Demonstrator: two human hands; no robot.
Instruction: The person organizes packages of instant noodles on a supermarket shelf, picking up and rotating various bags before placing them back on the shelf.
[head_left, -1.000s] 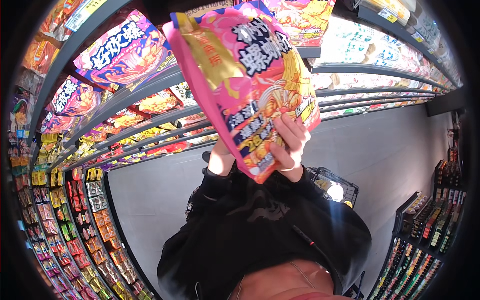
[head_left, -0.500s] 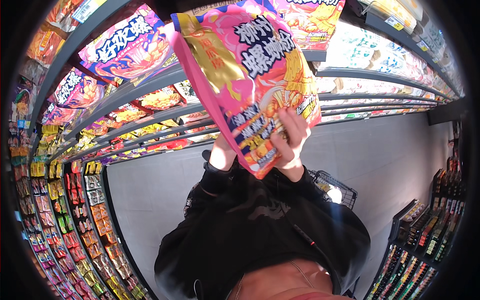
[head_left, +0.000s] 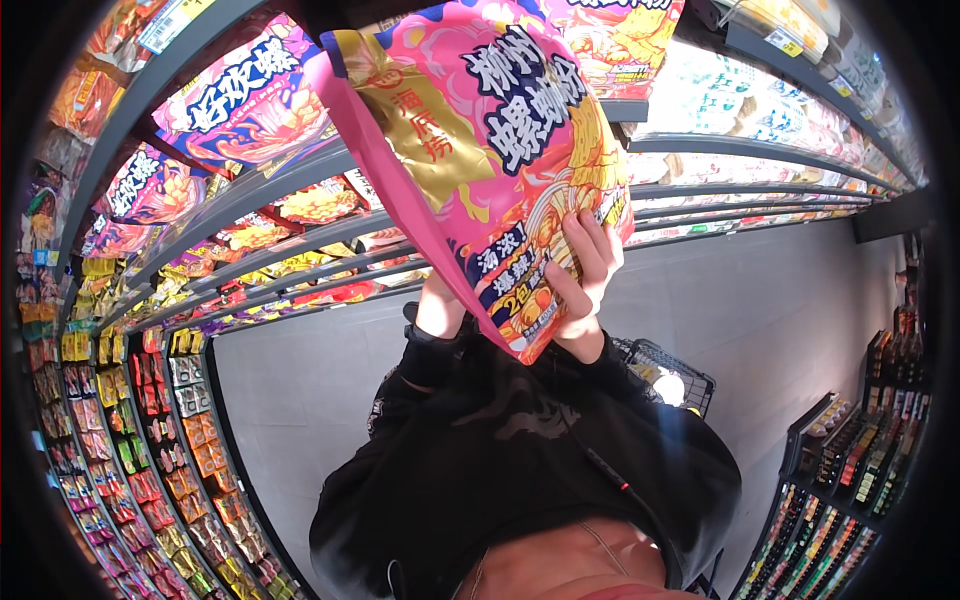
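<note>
A large pink noodle bag [head_left: 465, 215] with a gold panel and a picture of noodles is held up before me, tilted, its front toward me. My right hand [head_left: 590, 275] is closed on its lower right part, fingers across the printed front and thumb below them. My left hand [head_left: 438, 308] reaches behind the bag's lower left edge. Only its wrist and heel show there; the bag hides the fingers. Behind the bag's top are similar bags on the shelf, among them a purple and pink one [head_left: 250, 95].
Long grey shelves [head_left: 260, 190] with packaged food curve across the top. Racks of small packets [head_left: 150, 440] line the left. A black wire shopping cart [head_left: 690, 385] stands behind my right arm, and a dark display rack [head_left: 850, 450] is at the right.
The bag has shifted slightly left and down and turned its front more squarely toward me, so the gold panel shows wider. My right hand keeps its grip.
</note>
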